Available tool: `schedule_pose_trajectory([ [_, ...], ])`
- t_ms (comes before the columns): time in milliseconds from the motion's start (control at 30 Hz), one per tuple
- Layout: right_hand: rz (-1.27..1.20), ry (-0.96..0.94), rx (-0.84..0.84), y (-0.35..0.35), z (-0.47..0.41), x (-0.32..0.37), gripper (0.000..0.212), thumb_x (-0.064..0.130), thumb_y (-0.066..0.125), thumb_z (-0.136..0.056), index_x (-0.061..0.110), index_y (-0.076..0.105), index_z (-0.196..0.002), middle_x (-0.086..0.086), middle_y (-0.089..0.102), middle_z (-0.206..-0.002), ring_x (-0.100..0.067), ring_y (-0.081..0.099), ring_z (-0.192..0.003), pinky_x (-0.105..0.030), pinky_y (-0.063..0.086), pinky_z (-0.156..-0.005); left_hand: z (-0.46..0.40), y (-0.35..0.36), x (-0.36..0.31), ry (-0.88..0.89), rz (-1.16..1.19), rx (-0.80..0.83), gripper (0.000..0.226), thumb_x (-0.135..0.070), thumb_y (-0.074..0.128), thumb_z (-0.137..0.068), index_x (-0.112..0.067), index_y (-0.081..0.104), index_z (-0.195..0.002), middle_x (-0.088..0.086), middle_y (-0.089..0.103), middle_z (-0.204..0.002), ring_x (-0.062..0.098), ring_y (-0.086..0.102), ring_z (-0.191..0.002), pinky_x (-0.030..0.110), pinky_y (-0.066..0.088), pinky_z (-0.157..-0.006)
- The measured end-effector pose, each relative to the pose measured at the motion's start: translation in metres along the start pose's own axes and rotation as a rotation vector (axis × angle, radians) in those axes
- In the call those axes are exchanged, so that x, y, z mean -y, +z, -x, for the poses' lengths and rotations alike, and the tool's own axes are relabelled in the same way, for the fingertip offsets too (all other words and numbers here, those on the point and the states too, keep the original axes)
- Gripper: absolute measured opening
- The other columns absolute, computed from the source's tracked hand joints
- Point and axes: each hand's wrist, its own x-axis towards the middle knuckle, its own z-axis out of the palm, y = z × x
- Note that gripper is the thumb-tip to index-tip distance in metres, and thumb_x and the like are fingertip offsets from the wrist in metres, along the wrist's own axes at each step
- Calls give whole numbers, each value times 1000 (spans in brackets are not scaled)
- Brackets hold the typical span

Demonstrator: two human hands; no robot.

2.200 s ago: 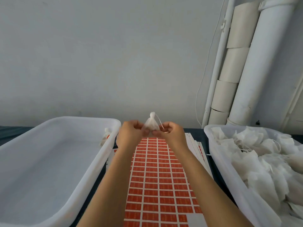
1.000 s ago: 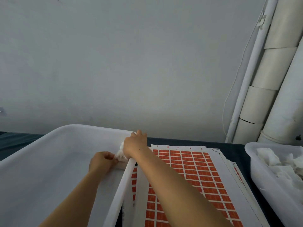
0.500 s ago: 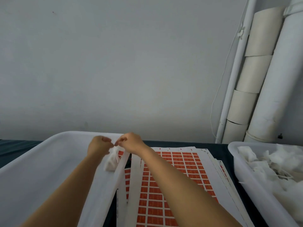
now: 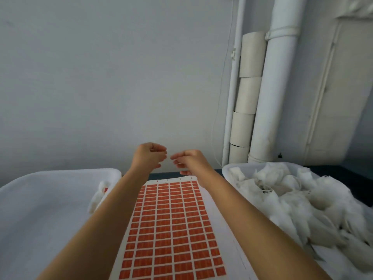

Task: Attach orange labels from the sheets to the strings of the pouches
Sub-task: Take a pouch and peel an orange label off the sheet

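Observation:
A sheet of orange labels [image 4: 171, 225] lies on the table between two white bins. My left hand [image 4: 150, 156] and my right hand [image 4: 188, 161] hover side by side above the sheet's far end, a small gap between them. The fingers of both are loosely curled, and I see nothing in either. One white pouch [image 4: 96, 197] with an orange label [image 4: 105, 190] on its string lies against the right wall of the left bin [image 4: 50, 199]. The right bin [image 4: 227, 170] is piled with several white pouches [image 4: 298, 199].
The dark table top [image 4: 165, 175] shows beyond the sheet. A grey wall stands close behind. White pipes [image 4: 272, 98] and stacked cardboard rolls [image 4: 247, 93] rise at the back right, with a thin cable hanging beside them.
Both hands let go of the pouch, which now lies in the left bin. They moved right, back over the far end of the label sheet, and my view turned right with them.

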Motion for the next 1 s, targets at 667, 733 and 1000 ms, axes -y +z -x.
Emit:
schedule_pose_trajectory([
  [667,451,225,-372,-146,-16,-81,25,11,71,-76,11,63,-99,-8,63,-106,-24,58,-95,-31,47,-81,6,150,31,-128,16,330,13,-9,62,-89,-17,62,-98,3,63,-100,17,61,-91,16,49,-62],
  [733,568,243,-366,-146,-19,-89,31,16,73,-77,12,62,-105,-8,61,-111,-28,56,-104,-32,44,-84,2,163,34,-161,40,363,16,-8,64,-88,-18,62,-99,0,62,-97,13,60,-85,14,46,-57],
  [1000,784,215,-446,-144,-24,-105,36,16,61,-88,17,36,-61,-5,52,-77,-21,48,-69,-22,25,-46,-9,198,47,-162,21,429,41,-9,68,-85,-18,55,-122,2,61,-104,13,59,-84,15,42,-55],
])
